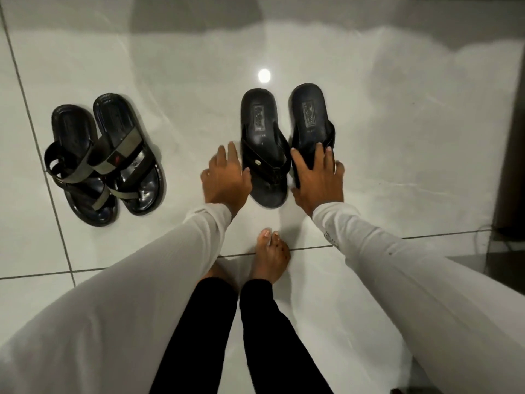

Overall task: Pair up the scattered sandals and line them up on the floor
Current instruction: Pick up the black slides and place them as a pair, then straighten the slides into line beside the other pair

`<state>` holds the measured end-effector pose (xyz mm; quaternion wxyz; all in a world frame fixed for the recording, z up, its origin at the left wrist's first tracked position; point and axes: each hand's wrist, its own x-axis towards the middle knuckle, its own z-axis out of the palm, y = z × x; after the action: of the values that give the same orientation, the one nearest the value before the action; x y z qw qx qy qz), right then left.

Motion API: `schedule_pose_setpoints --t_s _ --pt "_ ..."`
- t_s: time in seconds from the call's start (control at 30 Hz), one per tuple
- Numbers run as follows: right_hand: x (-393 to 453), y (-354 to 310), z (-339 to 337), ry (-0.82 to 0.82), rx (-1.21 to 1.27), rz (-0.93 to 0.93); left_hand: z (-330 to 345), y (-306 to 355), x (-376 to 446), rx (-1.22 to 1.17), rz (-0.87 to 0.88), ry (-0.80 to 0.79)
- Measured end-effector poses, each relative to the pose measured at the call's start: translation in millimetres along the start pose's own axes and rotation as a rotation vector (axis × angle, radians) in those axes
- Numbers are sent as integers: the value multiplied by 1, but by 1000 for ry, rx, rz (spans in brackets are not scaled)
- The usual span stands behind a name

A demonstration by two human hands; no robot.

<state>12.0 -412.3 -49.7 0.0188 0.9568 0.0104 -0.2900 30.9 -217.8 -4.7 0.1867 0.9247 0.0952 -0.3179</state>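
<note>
A glossy white tiled floor (369,137) fills the view, dark grout lines crossing it and a round lamp glare (264,75) shining near the top. 2 white sleeves (127,294) reach down from the near edge, with black trouser legs (204,322) and a bare foot (270,257) between them.

On the left lies 1 pair, the strap sandals (105,160): black glossy soles with grey and black crossing straps, side by side and touching, toes toward the person, slightly angled.

At centre right sits the other pair, 2 black flip-flops, heels pointing away. The left flip-flop (262,143) lies flat, its V-strap carrying a small metal tag. The right flip-flop (308,118) lies just beside it, its toe end hidden under the right hand (318,183), which presses down on it with fingers spread over the strap. The left hand (224,177) is open and loose, fingers spread, just beside the left flip-flop's edge; I cannot tell if it touches.
</note>
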Motion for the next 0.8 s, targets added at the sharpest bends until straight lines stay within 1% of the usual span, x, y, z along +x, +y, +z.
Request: schedule_pose_setpoints --t_s 0.03,0.07,0.1,0.13,0.17,0.2,0.23,0.27,0.37,0.43,0.57,0.67,0.8 --pt "4 -6 -1 -39 8 -40 20 -8 7 62 21 32" --pt "9 -12 -1 -93 14 -68 21 -21 11 123 78 92" --pt "16 -18 -1 -141 12 -91 16 -26 15 199 134 114" --pt "21 -23 1 -173 9 -110 19 -32 22 267 186 96" --pt "27 -27 4 -191 2 -122 21 -38 28 312 237 147" --pt "32 -31 10 -201 -9 -124 25 -46 32 353 245 150" --pt "35 -34 15 -200 -22 -117 28 -50 37 386 277 176" --pt "36 -37 22 -187 -37 -105 28 -52 43 412 266 170" --pt "37 -34 37 -77 -54 -90 32 -48 54 440 232 175" --pt "43 -24 40 -45 -46 -81 36 -38 61 466 224 205" --pt "63 3 31 -49 -40 -54 37 -5 72 464 229 182" --pt "87 40 16 -50 -41 -35 38 24 80 455 246 167" --pt "117 105 -6 -59 -85 -42 45 60 93 437 266 189"
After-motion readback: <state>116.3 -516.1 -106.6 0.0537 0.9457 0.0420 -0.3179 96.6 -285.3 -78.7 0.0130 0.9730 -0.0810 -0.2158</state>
